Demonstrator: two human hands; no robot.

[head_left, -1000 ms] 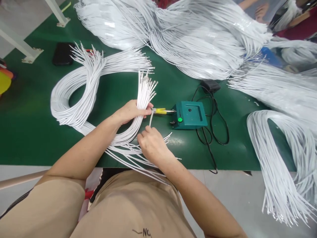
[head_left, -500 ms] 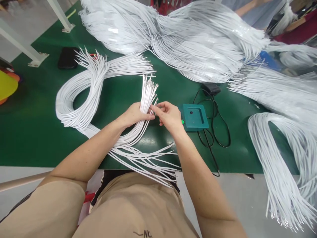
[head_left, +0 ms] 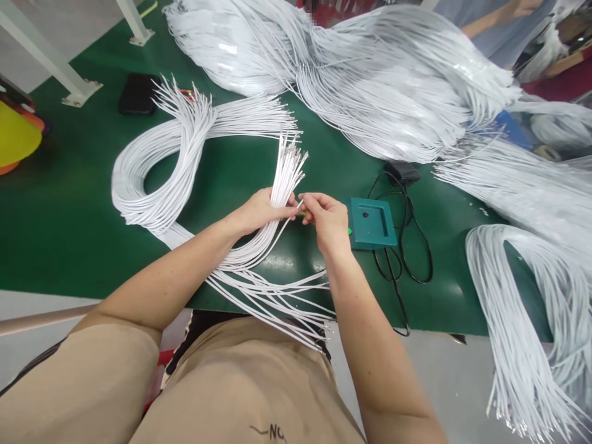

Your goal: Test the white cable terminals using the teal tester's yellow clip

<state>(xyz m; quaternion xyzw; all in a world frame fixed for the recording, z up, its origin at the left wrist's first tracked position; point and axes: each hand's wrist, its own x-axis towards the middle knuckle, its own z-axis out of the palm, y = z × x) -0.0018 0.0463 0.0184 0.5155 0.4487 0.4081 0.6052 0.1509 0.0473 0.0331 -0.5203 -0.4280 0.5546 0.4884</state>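
Note:
My left hand (head_left: 266, 211) is wrapped round a bundle of white wires (head_left: 287, 176), whose metal-tipped ends fan upward above the fist. With thumb and fingertips pinched, my right hand (head_left: 327, 217) holds the end of a single white wire (head_left: 283, 230) just right of the bundle. A small yellow-green bit shows between the two hands; I cannot make out what it is. Below my left hand, several loose white wires (head_left: 272, 296) spread toward the table's front edge. To the right of my right hand sits a teal device (head_left: 374, 231) with a green button and a shallow square recess.
A looped bundle of white wires (head_left: 132, 166) lies at left on the green table (head_left: 69, 246). Large wire heaps (head_left: 393, 86) fill the back; another bundle (head_left: 499, 308) hangs over the right edge. A black cable (head_left: 430, 259) trails behind the device. Another person's arm (head_left: 485, 24) is at the back.
One white wire is now drawn apart from the bundle in my right fingers, which have moved slightly right. My left hand keeps its grip. The whole view has shifted a little.

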